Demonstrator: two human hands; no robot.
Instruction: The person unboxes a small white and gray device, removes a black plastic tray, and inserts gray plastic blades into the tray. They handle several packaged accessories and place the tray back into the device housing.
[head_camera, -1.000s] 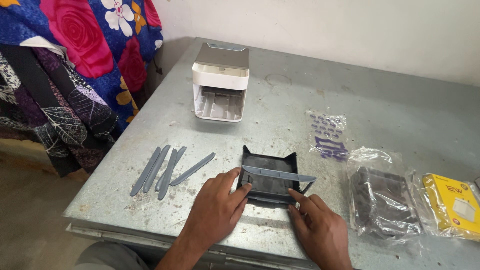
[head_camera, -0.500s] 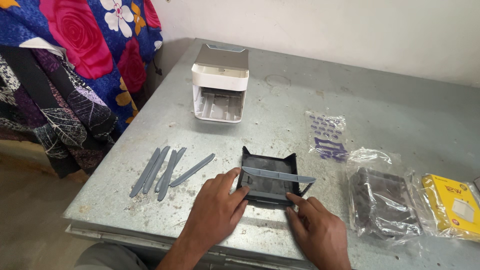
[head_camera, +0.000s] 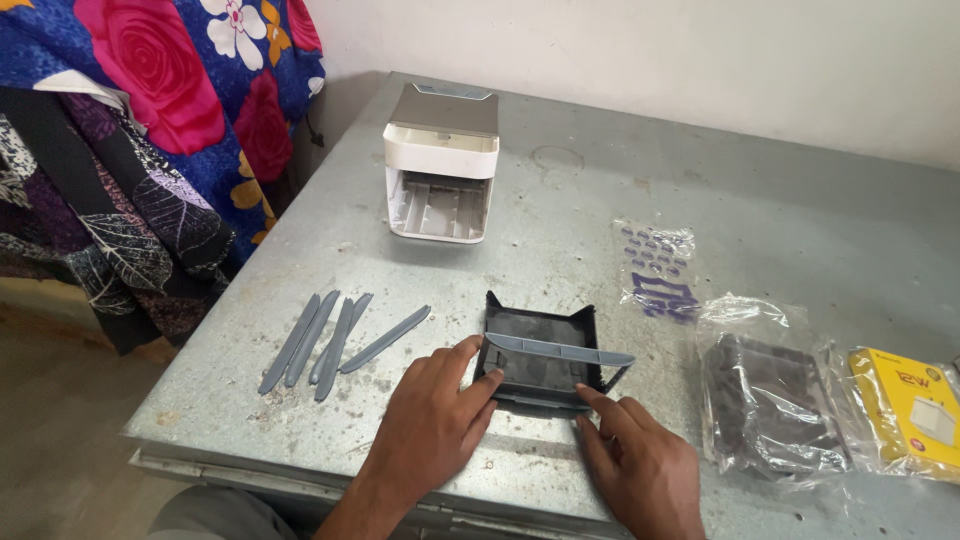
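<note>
1. Step in hand, as judged: fitting a grey slat (head_camera: 560, 350) into the dark grey frame (head_camera: 540, 355) that lay flat near the front edge of the metal surface (head_camera: 560, 200). The slat sat across the frame's open face, not visibly seated at its right end.
2. Left hand (head_camera: 435, 420): palm down just left of the frame, thumb and fingertips touching its left wall; grip spread and bracing, not closed round anything.
3. Right hand (head_camera: 640, 460): below and right of the frame, forefinger touching its near right corner; grip loose, pinching nothing that I could see.
4. Orientation: the slat's long axis ran left to right across the view, its right tip overhanging the frame's right wall and pointing toward the plastic bags. The frame's two peaked corners pointed away from the person, toward the white housing (head_camera: 442, 165).
5. Next move, as judged, called for steady hold on the left wall and light pressure at the slat's right end (pivot pins too small to make out).
6. Four spare grey slats (head_camera: 335, 340) lay side by side, well apart to the left. A bagged dark part (head_camera: 765, 405) and a yellow packet (head_camera: 915, 410) lay to the right.
</note>
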